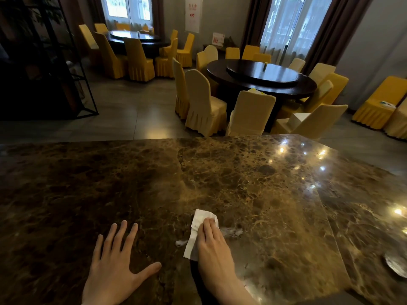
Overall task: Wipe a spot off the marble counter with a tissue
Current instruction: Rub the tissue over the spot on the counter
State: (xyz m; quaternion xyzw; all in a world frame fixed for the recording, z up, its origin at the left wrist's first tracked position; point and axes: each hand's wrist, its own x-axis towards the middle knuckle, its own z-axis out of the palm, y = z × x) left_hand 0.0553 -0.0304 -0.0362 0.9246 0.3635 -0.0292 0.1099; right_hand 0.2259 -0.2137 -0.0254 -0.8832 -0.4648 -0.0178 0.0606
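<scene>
A dark brown marble counter (253,186) fills the lower half of the head view. My right hand (214,249) lies flat on a white tissue (198,225) and presses it onto the marble near the front edge. Whitish smears show on the stone on both sides of the tissue: a wet streak (232,231) to its right and a small patch (181,243) to its left. My left hand (119,260) rests palm down on the counter, fingers spread, holding nothing, about a hand's width left of the tissue.
A small silvery dish (396,265) sits at the counter's right edge. Beyond the counter stand round dark dining tables (262,80) ringed by yellow-covered chairs (204,104). A black metal shelf frame (72,69) stands at the far left.
</scene>
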